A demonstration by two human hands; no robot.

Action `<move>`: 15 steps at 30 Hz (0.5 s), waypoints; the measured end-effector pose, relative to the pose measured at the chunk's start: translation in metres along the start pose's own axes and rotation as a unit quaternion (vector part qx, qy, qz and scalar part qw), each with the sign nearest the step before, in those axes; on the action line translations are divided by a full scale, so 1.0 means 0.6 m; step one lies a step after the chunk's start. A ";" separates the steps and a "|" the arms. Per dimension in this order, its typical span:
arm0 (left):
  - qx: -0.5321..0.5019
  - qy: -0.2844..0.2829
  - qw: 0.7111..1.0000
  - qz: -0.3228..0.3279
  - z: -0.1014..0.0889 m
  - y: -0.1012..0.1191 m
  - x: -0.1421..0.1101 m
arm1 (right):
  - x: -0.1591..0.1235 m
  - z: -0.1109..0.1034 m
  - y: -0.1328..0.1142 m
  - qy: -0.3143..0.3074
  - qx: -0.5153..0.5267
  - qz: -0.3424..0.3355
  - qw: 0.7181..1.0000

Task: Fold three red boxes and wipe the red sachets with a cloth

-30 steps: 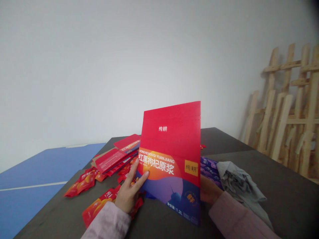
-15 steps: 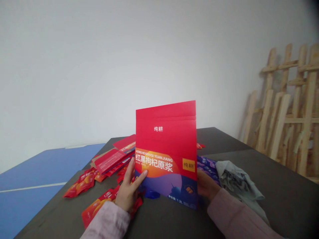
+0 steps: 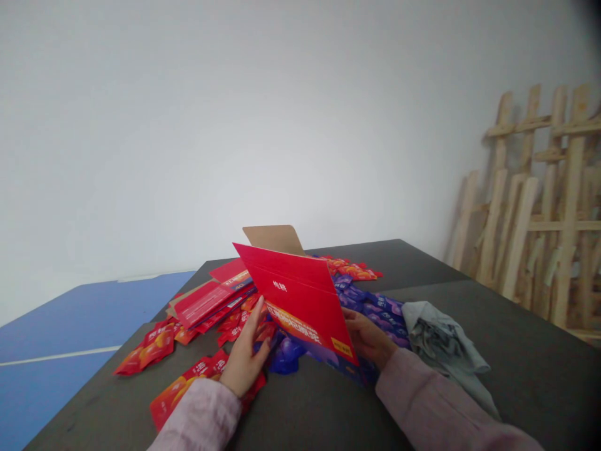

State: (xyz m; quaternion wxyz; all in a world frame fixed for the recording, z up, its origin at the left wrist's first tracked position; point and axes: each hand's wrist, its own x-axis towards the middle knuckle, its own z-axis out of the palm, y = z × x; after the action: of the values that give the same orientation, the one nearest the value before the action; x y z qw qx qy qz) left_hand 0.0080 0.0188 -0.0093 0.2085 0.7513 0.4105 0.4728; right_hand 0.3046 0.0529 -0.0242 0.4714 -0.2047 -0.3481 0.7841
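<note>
A red and blue cardboard box (image 3: 293, 285) with white lettering is between my hands above the table, tilted, its printed panel leaning away from me. A bare brown cardboard flap (image 3: 275, 238) stands up behind the panel. My left hand (image 3: 246, 357) grips the box's left edge, thumb toward me. On the right edge is my right hand (image 3: 369, 335), its fingers partly hidden behind the box. Red and orange pouches (image 3: 181, 387) lie under and beside my left forearm. Purple pouches (image 3: 387, 319) lie just beyond my right hand.
Flattened red cartons (image 3: 211, 302) are stacked at the left on the dark table (image 3: 441, 279). A crumpled grey cloth (image 3: 444, 341) lies at the right. More red pouches (image 3: 357, 270) are at the back. Wooden easels (image 3: 530, 207) lean against the wall, and a blue table (image 3: 70, 332) stands left.
The box has tipped from nearly upright to leaning away and dropped lower in view, exposing its brown flap and the pouches behind. Both hands have stayed on it.
</note>
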 end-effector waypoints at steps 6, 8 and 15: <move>-0.074 0.088 0.993 -0.008 -0.047 0.062 0.047 | -0.002 0.001 0.008 0.005 0.011 0.005 1.000; -0.098 0.100 0.990 -0.009 -0.065 0.081 0.072 | -0.001 -0.004 0.013 0.003 0.013 0.008 1.000; -0.073 0.095 0.989 0.090 -0.096 0.141 0.154 | 0.001 -0.016 0.020 -0.007 0.000 0.007 1.000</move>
State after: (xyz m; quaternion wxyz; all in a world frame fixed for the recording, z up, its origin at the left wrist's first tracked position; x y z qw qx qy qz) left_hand 0.0124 0.0407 0.1267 0.1792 0.7196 0.3233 0.5879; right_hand 0.3033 0.0528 -0.0396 0.4632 -0.2015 -0.3505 0.7887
